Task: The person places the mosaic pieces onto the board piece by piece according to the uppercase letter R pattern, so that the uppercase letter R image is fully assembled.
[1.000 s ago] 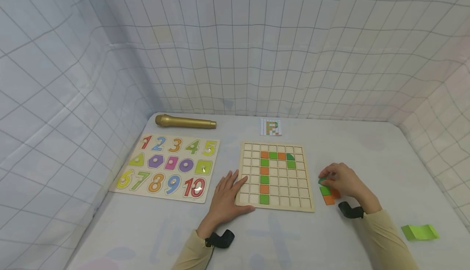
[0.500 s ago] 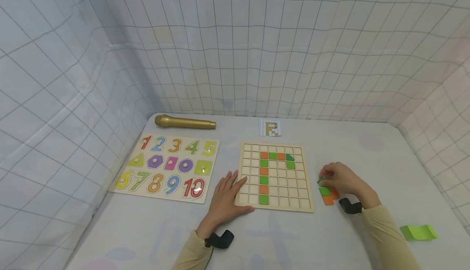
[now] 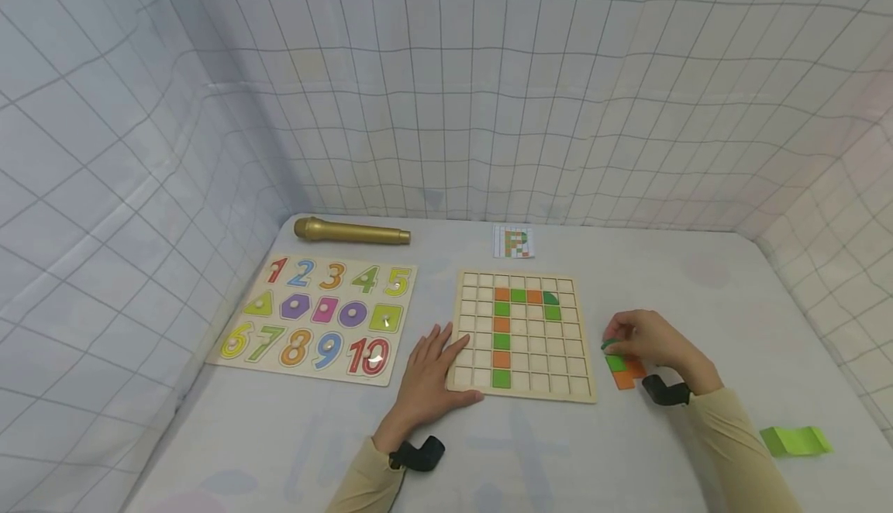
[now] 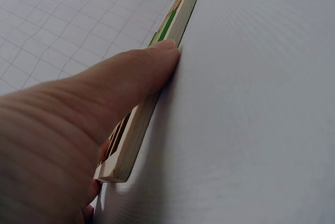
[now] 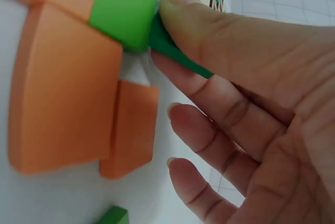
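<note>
My right hand [image 3: 652, 339] pinches a dark green tile [image 5: 170, 48] between thumb and index finger, close beside a small group of tiles to the right of the board. In that group a light green tile [image 5: 125, 9] and several orange tiles [image 5: 65, 90] lie flat. My left hand [image 3: 427, 385] rests with extended fingers at the near left corner of a wooden grid board [image 3: 523, 397]; its thumb [image 4: 152, 64] presses against the near edge. Orange and green tiles form a column and a top row in the grid, with a dark green rounded tile [image 3: 549, 297] at the row's right end.
A number and shape puzzle [image 3: 307, 372] lies left of the board. Behind it is a gold microphone [image 3: 356, 232]. A small pattern card [image 3: 514, 242] lies beyond the board, and a light green block [image 3: 797, 442] sits at the right. Gridded cloth walls [image 3: 502, 110] surround the table.
My right hand has shifted very slightly left with the dark green tile, staying by the loose tiles. The left hand and the board have stayed put.
</note>
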